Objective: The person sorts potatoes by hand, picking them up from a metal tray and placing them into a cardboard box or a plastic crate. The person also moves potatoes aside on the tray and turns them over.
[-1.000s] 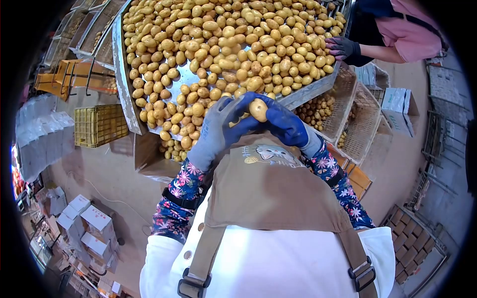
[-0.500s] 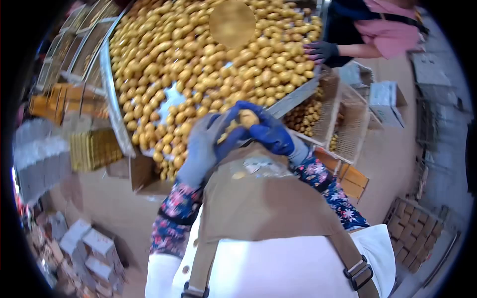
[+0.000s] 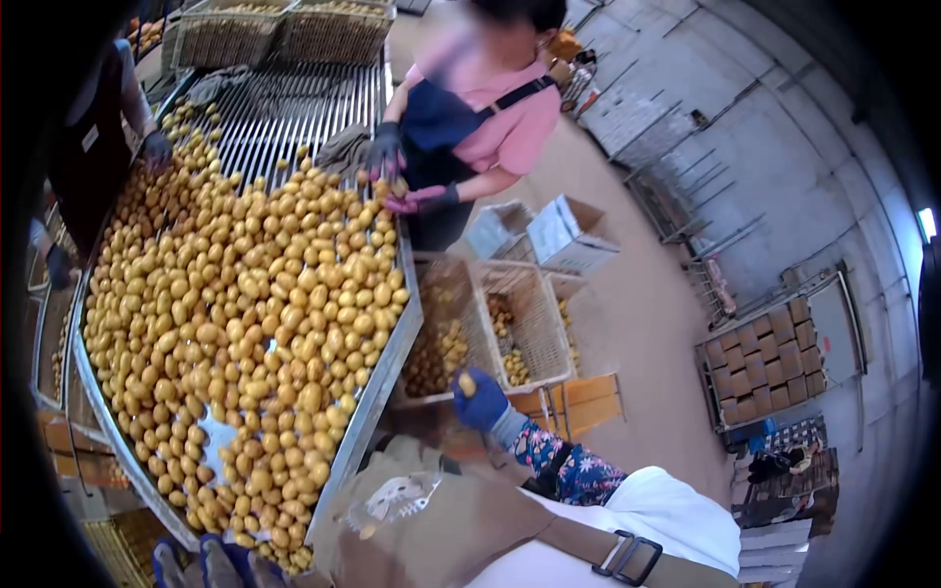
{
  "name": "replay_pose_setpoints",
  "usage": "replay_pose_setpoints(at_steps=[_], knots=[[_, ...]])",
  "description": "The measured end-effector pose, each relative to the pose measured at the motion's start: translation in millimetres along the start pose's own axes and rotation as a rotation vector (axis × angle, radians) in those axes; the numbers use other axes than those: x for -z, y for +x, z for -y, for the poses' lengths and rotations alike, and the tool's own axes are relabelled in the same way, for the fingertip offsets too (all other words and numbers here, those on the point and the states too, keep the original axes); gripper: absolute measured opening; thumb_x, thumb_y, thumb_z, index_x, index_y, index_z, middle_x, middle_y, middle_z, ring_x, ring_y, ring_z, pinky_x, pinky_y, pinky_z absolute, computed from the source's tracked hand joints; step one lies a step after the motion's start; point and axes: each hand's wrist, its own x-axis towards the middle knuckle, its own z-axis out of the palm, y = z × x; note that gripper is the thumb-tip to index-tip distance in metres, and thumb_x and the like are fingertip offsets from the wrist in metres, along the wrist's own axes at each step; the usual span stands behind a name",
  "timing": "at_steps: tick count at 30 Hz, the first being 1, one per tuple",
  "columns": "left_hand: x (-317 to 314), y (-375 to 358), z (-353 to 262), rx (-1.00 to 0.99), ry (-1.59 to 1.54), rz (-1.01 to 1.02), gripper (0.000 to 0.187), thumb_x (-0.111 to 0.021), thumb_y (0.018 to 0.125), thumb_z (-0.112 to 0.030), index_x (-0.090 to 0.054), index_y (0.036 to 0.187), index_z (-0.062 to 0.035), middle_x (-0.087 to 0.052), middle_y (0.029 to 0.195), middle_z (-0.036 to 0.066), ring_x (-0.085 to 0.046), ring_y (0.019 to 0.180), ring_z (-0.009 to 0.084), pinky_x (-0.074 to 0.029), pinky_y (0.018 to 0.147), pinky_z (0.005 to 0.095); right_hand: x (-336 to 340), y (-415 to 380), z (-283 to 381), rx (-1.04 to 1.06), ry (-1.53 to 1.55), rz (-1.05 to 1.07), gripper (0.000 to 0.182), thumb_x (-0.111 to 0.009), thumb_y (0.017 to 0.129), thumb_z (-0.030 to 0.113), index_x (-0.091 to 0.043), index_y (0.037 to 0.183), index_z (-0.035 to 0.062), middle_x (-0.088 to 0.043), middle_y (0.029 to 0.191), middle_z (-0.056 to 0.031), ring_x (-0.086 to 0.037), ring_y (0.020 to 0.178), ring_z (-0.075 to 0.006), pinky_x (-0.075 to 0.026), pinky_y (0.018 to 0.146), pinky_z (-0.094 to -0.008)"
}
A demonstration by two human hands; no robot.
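Note:
My right hand (image 3: 483,404), in a blue-coated glove, is closed on a potato (image 3: 468,383) beside the near end of a crate (image 3: 441,394). That crate stands along the right side of the sorting table and holds more potatoes. At the bottom left edge, my left hand (image 3: 211,565) shows only its gloved fingers, spread apart at the table's near end. Its palm is out of frame. A thick layer of yellow-brown potatoes (image 3: 245,314) covers most of the metal-rimmed table (image 3: 377,372).
A co-worker in pink (image 3: 490,127) handles potatoes at the table's right side; another person (image 3: 103,147) reaches in from the left. A second crate (image 3: 534,318) and a white carton (image 3: 573,233) stand to the right. Slatted rollers (image 3: 294,108) lie beyond the potatoes.
My view has swung right. My hands, together around a potato before, are now apart: the right has moved out to the crates with a potato, the left is at the table's near end.

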Motion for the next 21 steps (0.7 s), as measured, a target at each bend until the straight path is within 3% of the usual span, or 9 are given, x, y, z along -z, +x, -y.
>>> replay_pose_setpoints(at_steps=[3, 5, 8, 10, 12, 13, 15, 18, 21], knots=[[-1, -6, -2, 0.004, 0.027, -0.016, 0.036, -0.062, 0.077, -0.012, -0.065, 0.113, -0.0101, -0.064, 0.106, 0.012, -0.061, 0.099, 0.0315, -0.045, 0.096, 0.046, 11, -19, -10, -0.121, -0.169, -0.015, 0.017, -0.068, 0.087, 0.01, -0.058, 0.1, 0.0061, -0.064, 0.088, -0.0066, -0.064, 0.081, -0.0195, -0.054, 0.071, -0.029], [0, -8, -3, 0.003, 0.036, -0.017, 0.036, -0.062, 0.077, -0.011, -0.065, 0.113, -0.01, -0.064, 0.105, 0.012, -0.061, 0.099, 0.0315, -0.045, 0.096, 0.0459, -3, -28, -39, -0.208, 0.056, -0.055, 0.02, -0.069, 0.083, 0.005, -0.057, 0.099, 0.005, -0.064, 0.086, -0.0072, -0.064, 0.079, -0.021, -0.054, 0.072, -0.0312], [-1, -10, -4, 0.003, 0.045, -0.014, 0.036, -0.062, 0.077, -0.011, -0.065, 0.113, -0.0098, -0.064, 0.105, 0.012, -0.061, 0.098, 0.0316, -0.046, 0.095, 0.0458, 6, -15, 27, -0.108, -0.107, 0.01, 0.017, -0.069, 0.084, 0.006, -0.057, 0.096, 0.0057, -0.063, 0.086, -0.0065, -0.064, 0.079, -0.0207, -0.054, 0.071, -0.0325], [0, -12, -4, 0.002, 0.048, -0.009, 0.036, -0.062, 0.077, -0.011, -0.065, 0.112, -0.0097, -0.064, 0.104, 0.012, -0.061, 0.098, 0.0317, -0.046, 0.095, 0.0457, -6, -19, 8, -0.109, -0.034, 0.01, 0.017, -0.07, 0.083, 0.008, -0.056, 0.094, 0.0058, -0.063, 0.085, -0.007, -0.064, 0.077, -0.021, -0.053, 0.069, -0.0332], [1, -15, -4, 0.012, 0.056, -0.005, 0.035, -0.063, 0.077, -0.011, -0.065, 0.112, -0.0095, -0.064, 0.103, 0.012, -0.061, 0.098, 0.0317, -0.046, 0.095, 0.0456, -26, -27, -34, -0.138, 0.291, 0.077, 0.01, -0.064, 0.089, 0.014, -0.06, 0.094, 0.0059, -0.064, 0.092, -0.0073, -0.062, 0.086, -0.0203, -0.05, 0.077, -0.0335], [3, -17, -4, 0.02, 0.06, 0.0, 0.035, -0.063, 0.077, -0.011, -0.065, 0.112, -0.0095, -0.064, 0.103, 0.012, -0.061, 0.097, 0.0318, -0.046, 0.094, 0.0455, -29, -27, -33, -0.129, 0.3, 0.079, 0.01, -0.064, 0.089, 0.014, -0.06, 0.094, 0.0059, -0.064, 0.092, -0.0073, -0.062, 0.086, -0.0203, -0.05, 0.077, -0.0335], [4, -21, -4, 0.029, 0.061, -0.001, 0.035, -0.063, 0.077, -0.011, -0.065, 0.112, -0.0093, -0.064, 0.102, 0.012, -0.061, 0.097, 0.0318, -0.046, 0.094, 0.0454, -27, -28, -23, -0.175, -0.115, 0.105, 0.01, -0.063, 0.089, 0.014, -0.062, 0.095, 0.0065, -0.065, 0.095, -0.0083, -0.062, 0.089, -0.0222, -0.05, 0.081, -0.0328], [2, -25, 2, 0.039, 0.054, -0.026, 0.035, -0.063, 0.076, -0.011, -0.065, 0.111, -0.0092, -0.065, 0.102, 0.012, -0.062, 0.096, 0.0319, -0.046, 0.094, 0.0453, -14, -21, -1, 0.008, -0.273, 0.135, 0.012, -0.064, 0.089, 0.015, -0.063, 0.098, 0.0066, -0.065, 0.096, -0.0093, -0.063, 0.09, -0.0247, -0.05, 0.081, -0.0316], [-12, -32, 10, 0.089, 0.008, -0.059, 0.035, -0.063, 0.076, -0.011, -0.065, 0.111, -0.009, -0.065, 0.101, 0.012, -0.062, 0.096, 0.032, -0.047, 0.093, 0.0452, -16, -17, 25, -0.162, -0.301, 0.109, 0.011, -0.063, 0.089, 0.016, -0.063, 0.096, 0.0078, -0.066, 0.096, -0.0093, -0.063, 0.091, -0.0254, -0.05, 0.083, -0.0321]])
